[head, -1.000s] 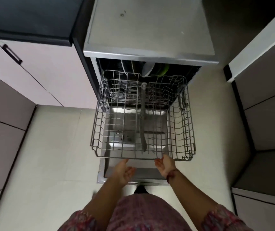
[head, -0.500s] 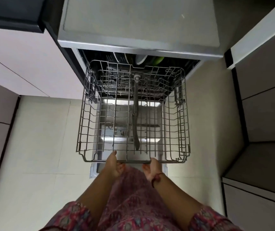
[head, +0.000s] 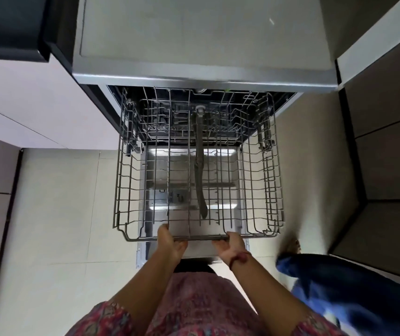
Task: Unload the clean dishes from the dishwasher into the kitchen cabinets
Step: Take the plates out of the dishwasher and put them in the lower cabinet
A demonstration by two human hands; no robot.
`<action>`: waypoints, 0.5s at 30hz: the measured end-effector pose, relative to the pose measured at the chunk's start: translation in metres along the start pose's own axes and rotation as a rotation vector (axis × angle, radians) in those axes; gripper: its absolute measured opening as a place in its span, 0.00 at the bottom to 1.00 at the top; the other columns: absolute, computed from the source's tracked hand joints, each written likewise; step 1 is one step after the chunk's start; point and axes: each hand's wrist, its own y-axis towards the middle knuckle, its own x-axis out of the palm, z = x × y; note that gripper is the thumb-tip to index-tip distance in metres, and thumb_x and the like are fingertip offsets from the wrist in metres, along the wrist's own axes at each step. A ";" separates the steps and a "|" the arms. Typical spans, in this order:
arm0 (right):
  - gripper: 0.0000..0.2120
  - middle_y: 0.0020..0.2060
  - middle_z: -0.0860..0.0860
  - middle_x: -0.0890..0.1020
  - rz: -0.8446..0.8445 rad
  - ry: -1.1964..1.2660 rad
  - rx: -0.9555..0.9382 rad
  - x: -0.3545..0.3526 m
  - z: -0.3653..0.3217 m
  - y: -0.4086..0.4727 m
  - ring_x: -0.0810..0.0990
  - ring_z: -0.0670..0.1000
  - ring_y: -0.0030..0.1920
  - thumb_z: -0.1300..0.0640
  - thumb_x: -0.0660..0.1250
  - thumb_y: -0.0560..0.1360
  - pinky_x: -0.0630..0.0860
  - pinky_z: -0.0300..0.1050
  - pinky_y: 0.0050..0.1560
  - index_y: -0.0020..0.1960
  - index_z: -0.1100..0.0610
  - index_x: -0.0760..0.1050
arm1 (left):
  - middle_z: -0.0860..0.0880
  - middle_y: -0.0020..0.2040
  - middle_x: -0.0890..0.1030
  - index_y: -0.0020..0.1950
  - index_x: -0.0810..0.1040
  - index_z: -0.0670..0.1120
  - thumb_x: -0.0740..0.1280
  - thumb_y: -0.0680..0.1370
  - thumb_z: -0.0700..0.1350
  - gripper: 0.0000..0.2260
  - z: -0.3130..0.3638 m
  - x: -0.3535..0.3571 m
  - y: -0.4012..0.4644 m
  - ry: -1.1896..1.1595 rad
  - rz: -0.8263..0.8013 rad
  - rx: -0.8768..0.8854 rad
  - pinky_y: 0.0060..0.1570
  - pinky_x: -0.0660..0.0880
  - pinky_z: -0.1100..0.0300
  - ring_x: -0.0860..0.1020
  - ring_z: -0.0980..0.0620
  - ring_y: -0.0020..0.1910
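An empty grey wire upper rack [head: 270,187] stands pulled far out of the open dishwasher [head: 203,76], above the lowered steel door [head: 160,190]. My left hand [head: 171,243] and my right hand [head: 230,246] both grip the rack's front rail, about a hand's width apart. A grey spray arm [head: 200,170] runs under the rack's middle. No dishes show in this rack; the dishwasher's interior behind it is dark.
Pale cabinet fronts [head: 36,110] line the left, darker cabinets [head: 388,141] the right. A dark countertop [head: 7,27] sits at top left. Another person's blue trouser leg [head: 339,287] and foot [head: 293,247] stand on the tiled floor at my right.
Both hands closed on the rack's front rail and the rack slid out toward me. The plates seen deep inside are now hidden. A blue-clad leg came into view at the right.
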 end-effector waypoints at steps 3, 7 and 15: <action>0.13 0.24 0.55 0.77 -0.062 0.035 -0.033 0.022 -0.014 -0.003 0.75 0.52 0.32 0.66 0.53 0.80 0.77 0.41 0.23 0.38 0.60 0.67 | 0.37 0.53 0.78 0.64 0.70 0.37 0.56 0.80 0.48 0.18 0.015 0.019 0.004 -0.015 -0.049 0.046 0.54 0.75 0.52 0.77 0.42 0.47; 0.13 0.27 0.56 0.78 -0.124 0.003 -0.102 0.065 -0.037 -0.003 0.78 0.52 0.28 0.65 0.53 0.81 0.78 0.42 0.29 0.38 0.61 0.68 | 0.39 0.48 0.78 0.60 0.71 0.40 0.55 0.81 0.48 0.15 0.047 0.056 0.005 0.021 -0.108 0.120 0.42 0.76 0.56 0.77 0.45 0.41; 0.12 0.32 0.55 0.74 -0.231 -0.128 -0.204 0.165 -0.102 -0.005 0.75 0.51 0.30 0.63 0.53 0.82 0.78 0.42 0.30 0.40 0.60 0.66 | 0.44 0.38 0.73 0.53 0.68 0.42 0.52 0.82 0.42 0.07 0.116 0.139 0.008 0.105 -0.162 0.313 0.47 0.76 0.55 0.73 0.49 0.34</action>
